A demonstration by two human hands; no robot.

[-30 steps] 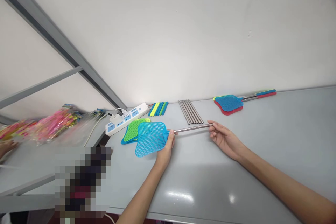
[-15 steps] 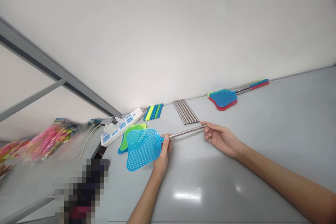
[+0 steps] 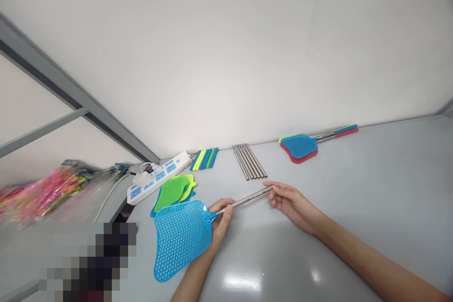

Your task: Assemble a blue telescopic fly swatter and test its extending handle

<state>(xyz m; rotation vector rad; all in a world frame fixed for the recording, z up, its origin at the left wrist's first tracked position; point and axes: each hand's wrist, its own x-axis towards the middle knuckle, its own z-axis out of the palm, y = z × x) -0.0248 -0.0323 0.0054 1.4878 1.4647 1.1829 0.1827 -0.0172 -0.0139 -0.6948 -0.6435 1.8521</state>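
A light-blue fly swatter [image 3: 182, 238] with a metal rod for its shaft is held above the table between my two hands. My left hand [image 3: 222, 222] is closed round the rod just behind the blue mesh head. The fingertips of my right hand [image 3: 288, 203] pinch the rod's far end, which has no coloured grip on it. Beyond my hands, several loose metal rods [image 3: 251, 163] lie side by side. Left of them is a row of blue, green and yellow grip sleeves [image 3: 204, 159]. Loose swatter heads [image 3: 171, 193] in green, yellow and blue are stacked behind the held one.
Swatters with coloured grips [image 3: 300, 146] lie stacked by the wall at the right. A white power strip [image 3: 159, 179] with plugs in it rests at the table's left side. Plastic-wrapped pink items [image 3: 46, 193] lie farther left, beyond a grey metal frame [image 3: 76, 113].
My left hand has shifted from the neck of the swatter head back along the rod. The swatter now sits lower in view and nearer to me. My right hand still pinches the rod's end.
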